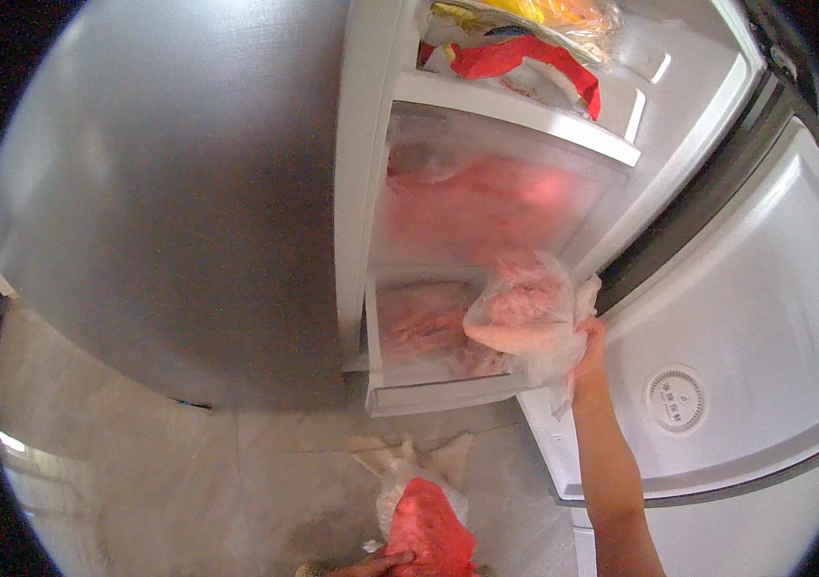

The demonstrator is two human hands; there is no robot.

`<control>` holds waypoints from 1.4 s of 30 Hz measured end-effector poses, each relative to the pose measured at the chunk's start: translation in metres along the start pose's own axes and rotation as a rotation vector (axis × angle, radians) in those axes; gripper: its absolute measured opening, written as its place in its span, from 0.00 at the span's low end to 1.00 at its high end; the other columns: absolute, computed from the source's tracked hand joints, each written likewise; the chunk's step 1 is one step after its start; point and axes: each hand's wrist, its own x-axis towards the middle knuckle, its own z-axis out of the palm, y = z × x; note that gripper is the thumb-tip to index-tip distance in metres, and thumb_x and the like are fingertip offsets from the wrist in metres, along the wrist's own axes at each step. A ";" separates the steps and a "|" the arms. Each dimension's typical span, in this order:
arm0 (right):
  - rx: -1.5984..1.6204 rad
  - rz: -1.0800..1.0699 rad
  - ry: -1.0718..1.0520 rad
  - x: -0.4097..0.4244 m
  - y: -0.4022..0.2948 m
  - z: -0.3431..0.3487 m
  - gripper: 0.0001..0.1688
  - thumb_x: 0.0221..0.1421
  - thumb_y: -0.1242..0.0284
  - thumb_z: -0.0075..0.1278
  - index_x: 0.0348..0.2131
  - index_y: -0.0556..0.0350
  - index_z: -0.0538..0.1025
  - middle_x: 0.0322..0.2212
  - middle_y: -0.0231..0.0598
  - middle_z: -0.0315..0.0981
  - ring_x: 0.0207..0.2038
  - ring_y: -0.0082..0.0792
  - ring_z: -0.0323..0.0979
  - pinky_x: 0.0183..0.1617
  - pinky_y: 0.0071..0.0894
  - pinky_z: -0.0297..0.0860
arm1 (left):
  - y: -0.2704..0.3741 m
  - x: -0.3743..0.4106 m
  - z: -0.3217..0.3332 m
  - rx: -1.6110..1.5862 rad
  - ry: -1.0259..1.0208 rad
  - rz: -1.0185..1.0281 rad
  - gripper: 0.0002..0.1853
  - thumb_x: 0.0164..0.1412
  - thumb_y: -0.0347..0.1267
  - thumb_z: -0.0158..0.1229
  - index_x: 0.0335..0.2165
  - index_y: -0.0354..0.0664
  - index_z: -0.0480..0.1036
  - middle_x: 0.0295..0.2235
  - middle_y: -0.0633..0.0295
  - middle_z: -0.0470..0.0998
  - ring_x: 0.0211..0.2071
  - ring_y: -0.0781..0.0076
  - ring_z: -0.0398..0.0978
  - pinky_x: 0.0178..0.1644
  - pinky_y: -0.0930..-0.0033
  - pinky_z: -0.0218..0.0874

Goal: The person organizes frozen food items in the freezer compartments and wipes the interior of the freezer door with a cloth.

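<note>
My right hand (588, 345) grips a translucent plastic bag (525, 303) holding pale pink frozen food, probably meat. The bag hangs over the front right part of the lowest freezer drawer (445, 393), which is pulled out. Inside that drawer lie pinkish frosty packages (427, 324). At the bottom edge of the picture, my left hand (384, 562) holds a full red plastic bag (430, 530); only its fingers show. Behind the red bag, low by the floor, is a whitish plastic bag (409, 465) with its handles spread.
A closed grey metallic fridge door (186, 202) fills the left. The open white door (748, 310) stands at right, with a round disc (676, 398) bearing writing. Above are a frosted drawer (481, 209) with red contents and a compartment with a red package (525, 58). Below is tiled floor (200, 476).
</note>
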 end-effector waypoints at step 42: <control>0.211 0.148 0.448 -0.250 0.098 -0.090 0.22 0.34 0.66 0.40 0.33 0.52 0.73 0.32 0.35 0.71 0.36 0.35 0.68 0.42 0.33 0.66 | 0.315 0.012 0.163 0.112 -0.028 0.499 0.29 0.60 0.53 0.44 0.51 0.46 0.65 0.50 0.62 0.70 0.51 0.65 0.67 0.56 0.55 0.59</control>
